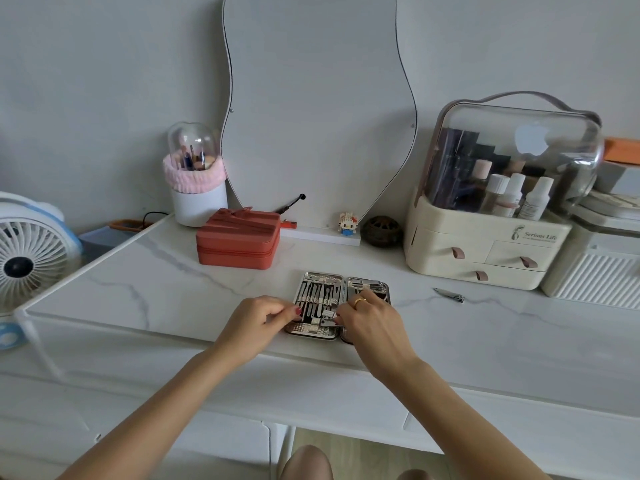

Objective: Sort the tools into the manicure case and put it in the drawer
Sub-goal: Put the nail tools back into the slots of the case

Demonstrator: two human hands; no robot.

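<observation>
**Both hands at the open manicure case**

Near the front edge of the white marble-patterned table (180, 282), about midway along it, the manicure case (341, 303) lies opened flat in two halves. Its left half carries a row of slim metal tools (320, 295) held upright in their slots; the right half holds a few more pieces, partly hidden by a hand.

The left hand (258, 323) sits at the case's left side with fingers curled and fingertips pinching at the case's edge. The right hand (372, 322), wearing a gold ring, covers the lower part of the right half; its thumb and forefinger pinch a small metal nail clipper (329, 322) over the lower part of the left half.

One loose tool, a small metal clipper (449, 294), lies alone on the table well to the right of the case, just in front of the cream cosmetics organiser (485, 258) with its clear domed lid.

Behind the case stands a red zipped box (239, 242), and past it a wavy mirror (318, 109) leans on the wall. A brush holder (195, 181) stands at the back left corner; a white fan (31, 254) sits beyond the left edge.
</observation>
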